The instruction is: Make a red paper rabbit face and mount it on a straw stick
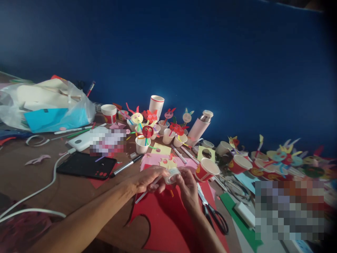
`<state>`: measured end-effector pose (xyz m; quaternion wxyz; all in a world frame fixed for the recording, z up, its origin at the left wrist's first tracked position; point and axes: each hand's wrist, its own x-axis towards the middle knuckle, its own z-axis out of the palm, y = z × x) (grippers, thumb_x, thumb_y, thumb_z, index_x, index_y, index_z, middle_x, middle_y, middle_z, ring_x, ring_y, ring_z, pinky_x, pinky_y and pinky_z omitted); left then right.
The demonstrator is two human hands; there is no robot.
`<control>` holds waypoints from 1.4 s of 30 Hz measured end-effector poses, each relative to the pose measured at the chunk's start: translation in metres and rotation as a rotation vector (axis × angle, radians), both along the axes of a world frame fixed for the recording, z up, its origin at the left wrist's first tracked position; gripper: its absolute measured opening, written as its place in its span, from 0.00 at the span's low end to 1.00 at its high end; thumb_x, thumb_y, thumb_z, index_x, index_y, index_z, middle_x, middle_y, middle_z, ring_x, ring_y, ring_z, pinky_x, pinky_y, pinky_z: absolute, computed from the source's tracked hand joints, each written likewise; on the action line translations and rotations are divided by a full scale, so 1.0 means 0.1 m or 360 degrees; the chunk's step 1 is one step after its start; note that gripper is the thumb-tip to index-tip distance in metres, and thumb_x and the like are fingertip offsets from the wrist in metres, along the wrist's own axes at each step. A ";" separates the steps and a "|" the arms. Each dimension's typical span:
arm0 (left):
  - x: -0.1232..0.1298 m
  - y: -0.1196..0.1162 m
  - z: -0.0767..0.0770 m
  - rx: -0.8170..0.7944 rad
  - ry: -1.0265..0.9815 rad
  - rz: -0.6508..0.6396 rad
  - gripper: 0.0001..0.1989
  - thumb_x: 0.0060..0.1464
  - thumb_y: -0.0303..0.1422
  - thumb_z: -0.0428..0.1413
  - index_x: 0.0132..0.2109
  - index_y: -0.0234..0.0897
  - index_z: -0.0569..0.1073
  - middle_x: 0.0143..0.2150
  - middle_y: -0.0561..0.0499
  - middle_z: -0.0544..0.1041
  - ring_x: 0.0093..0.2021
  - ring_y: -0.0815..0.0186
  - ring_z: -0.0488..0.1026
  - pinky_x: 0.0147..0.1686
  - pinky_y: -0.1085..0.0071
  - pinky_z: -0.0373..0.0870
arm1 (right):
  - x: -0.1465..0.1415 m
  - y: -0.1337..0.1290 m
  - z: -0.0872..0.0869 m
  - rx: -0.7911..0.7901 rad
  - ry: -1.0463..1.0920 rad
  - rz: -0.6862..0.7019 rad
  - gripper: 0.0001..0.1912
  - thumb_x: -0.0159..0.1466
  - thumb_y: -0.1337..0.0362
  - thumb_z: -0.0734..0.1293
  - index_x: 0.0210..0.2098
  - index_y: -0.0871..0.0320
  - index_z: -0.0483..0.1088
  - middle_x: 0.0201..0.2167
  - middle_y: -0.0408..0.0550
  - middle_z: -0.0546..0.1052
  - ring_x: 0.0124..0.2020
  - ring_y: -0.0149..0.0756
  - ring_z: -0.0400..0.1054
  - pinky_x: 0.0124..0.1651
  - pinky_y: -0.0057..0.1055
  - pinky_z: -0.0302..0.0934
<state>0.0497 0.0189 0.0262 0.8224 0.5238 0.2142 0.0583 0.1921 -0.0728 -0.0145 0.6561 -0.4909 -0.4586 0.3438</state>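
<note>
A small roll of clear tape (171,176) sits between my two hands, over a sheet of red paper (168,218). My right hand (188,188) grips the roll with thumb and fingers. My left hand (151,178) is closed, its thumb at the roll's edge, and a thin pale straw (142,197) runs out below its fingers. Just beyond my fingertips is a yellow paper cutout (168,162); whether a finger touches it I cannot tell. Scissors (213,212) with black handles lie to the right of my right hand.
White paper cups (143,144) with paper-face figures stand behind my hands. A red paper cup (207,169) is close by on the right, near a pink thermos (198,130). Leftward lie a marker (127,165), a black phone case (86,165) and a white cable (54,179).
</note>
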 end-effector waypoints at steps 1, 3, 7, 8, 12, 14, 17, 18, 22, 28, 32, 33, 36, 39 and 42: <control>0.00 0.00 0.00 -0.0017 -0.0010 -0.0006 0.14 0.48 0.39 0.48 0.31 0.30 0.69 0.14 0.53 0.68 0.10 0.78 0.46 0.11 0.78 0.38 | -0.01 0.00 0.00 0.0012 0.0040 0.0013 0.07 0.61 0.61 0.63 0.39 0.56 0.63 0.24 0.40 0.71 0.21 0.27 0.64 0.24 0.24 0.60; 0.00 0.01 -0.01 -0.0045 -0.0037 0.0005 0.14 0.48 0.37 0.48 0.32 0.30 0.70 0.15 0.52 0.69 0.10 0.78 0.47 0.11 0.78 0.39 | -0.03 0.01 -0.02 0.0022 0.0109 0.0043 0.07 0.62 0.61 0.62 0.38 0.55 0.63 0.25 0.40 0.71 0.22 0.27 0.64 0.25 0.24 0.60; 0.01 0.03 -0.03 -0.0059 -0.0049 0.0058 0.10 0.45 0.33 0.48 0.32 0.31 0.69 0.14 0.55 0.67 0.10 0.79 0.44 0.11 0.78 0.39 | -0.03 0.03 -0.05 0.0008 0.0181 0.0112 0.06 0.63 0.60 0.60 0.39 0.53 0.61 0.27 0.40 0.71 0.22 0.27 0.64 0.26 0.25 0.60; 0.01 0.02 -0.03 -0.0034 -0.0037 0.0079 0.09 0.45 0.33 0.48 0.31 0.31 0.68 0.13 0.55 0.66 0.10 0.79 0.43 0.11 0.78 0.39 | -0.02 0.03 -0.05 -0.0009 0.0140 0.0103 0.06 0.63 0.60 0.60 0.39 0.53 0.61 0.27 0.40 0.71 0.22 0.27 0.64 0.26 0.25 0.61; 0.01 -0.02 -0.01 0.0202 0.0035 0.0191 0.09 0.47 0.36 0.50 0.28 0.33 0.67 0.12 0.58 0.62 0.10 0.78 0.46 0.11 0.78 0.38 | 0.08 0.01 0.03 -0.0101 -0.0484 -0.0064 0.11 0.62 0.63 0.61 0.45 0.54 0.63 0.28 0.43 0.72 0.25 0.30 0.66 0.30 0.27 0.61; 0.01 -0.05 0.00 0.0335 0.0041 0.0233 0.11 0.47 0.38 0.52 0.26 0.33 0.66 0.13 0.59 0.61 0.11 0.78 0.50 0.12 0.78 0.40 | 0.13 -0.02 0.07 -0.0043 -0.0891 -0.0130 0.16 0.60 0.67 0.62 0.48 0.55 0.63 0.34 0.46 0.73 0.29 0.31 0.67 0.34 0.28 0.61; 0.01 -0.08 0.01 0.0425 0.0026 0.0198 0.12 0.46 0.39 0.54 0.26 0.32 0.67 0.15 0.59 0.61 0.13 0.79 0.53 0.13 0.78 0.42 | 0.17 -0.03 0.08 0.0078 -0.1198 -0.0168 0.16 0.59 0.70 0.61 0.47 0.53 0.66 0.40 0.48 0.72 0.32 0.32 0.68 0.36 0.28 0.61; 0.01 -0.08 0.01 0.0425 0.0043 0.0172 0.13 0.46 0.39 0.53 0.26 0.32 0.67 0.15 0.59 0.61 0.13 0.78 0.53 0.13 0.78 0.41 | 0.17 -0.03 0.07 0.0075 -0.1199 -0.0186 0.15 0.60 0.69 0.61 0.45 0.53 0.67 0.38 0.48 0.73 0.31 0.32 0.68 0.35 0.27 0.62; 0.01 -0.05 0.00 0.0378 0.0098 0.0093 0.15 0.48 0.42 0.51 0.29 0.32 0.68 0.14 0.58 0.63 0.12 0.78 0.48 0.13 0.77 0.38 | 0.09 -0.02 0.02 -0.0098 -0.0839 -0.0260 0.11 0.59 0.67 0.61 0.42 0.56 0.67 0.28 0.44 0.74 0.25 0.31 0.69 0.29 0.25 0.62; 0.02 -0.03 -0.03 0.0283 0.0054 0.0185 0.11 0.47 0.37 0.50 0.30 0.31 0.69 0.15 0.57 0.65 0.11 0.79 0.47 0.12 0.77 0.38 | -0.05 0.01 0.00 -0.0230 -0.0235 -0.0186 0.09 0.57 0.66 0.63 0.39 0.57 0.66 0.26 0.42 0.75 0.25 0.30 0.68 0.29 0.24 0.62; 0.02 -0.03 -0.03 0.0193 0.0054 0.0175 0.08 0.45 0.33 0.50 0.29 0.32 0.68 0.14 0.57 0.65 0.10 0.79 0.46 0.11 0.78 0.38 | -0.05 0.02 -0.03 -0.0218 -0.0089 -0.0171 0.09 0.57 0.65 0.64 0.38 0.57 0.67 0.27 0.41 0.74 0.25 0.29 0.67 0.29 0.23 0.61; 0.02 -0.03 -0.03 0.0180 0.0047 0.0169 0.07 0.44 0.32 0.50 0.29 0.32 0.68 0.14 0.57 0.65 0.10 0.79 0.46 0.11 0.78 0.38 | -0.04 0.03 -0.05 -0.0211 -0.0070 -0.0165 0.09 0.58 0.64 0.64 0.39 0.57 0.67 0.27 0.41 0.73 0.25 0.28 0.66 0.28 0.23 0.61; 0.02 -0.03 -0.03 0.0182 0.0024 0.0168 0.06 0.43 0.30 0.49 0.29 0.32 0.68 0.14 0.57 0.65 0.11 0.79 0.47 0.11 0.78 0.38 | -0.04 0.03 -0.07 -0.0185 0.0012 -0.0141 0.10 0.57 0.62 0.65 0.38 0.58 0.67 0.27 0.41 0.72 0.26 0.28 0.65 0.28 0.22 0.60; 0.02 -0.04 -0.03 0.0202 0.0010 0.0148 0.06 0.44 0.31 0.49 0.28 0.32 0.68 0.14 0.56 0.66 0.10 0.79 0.47 0.11 0.78 0.39 | -0.07 0.04 -0.07 -0.0205 0.0187 -0.0081 0.11 0.56 0.60 0.66 0.37 0.58 0.66 0.25 0.40 0.72 0.23 0.27 0.64 0.27 0.23 0.60; 0.03 -0.04 -0.04 0.0183 -0.0045 0.0142 0.06 0.46 0.32 0.49 0.27 0.33 0.66 0.16 0.55 0.67 0.10 0.79 0.47 0.11 0.78 0.39 | -0.12 0.05 -0.05 -0.0248 0.0327 -0.0016 0.11 0.56 0.59 0.66 0.35 0.58 0.66 0.23 0.40 0.71 0.21 0.27 0.63 0.25 0.23 0.59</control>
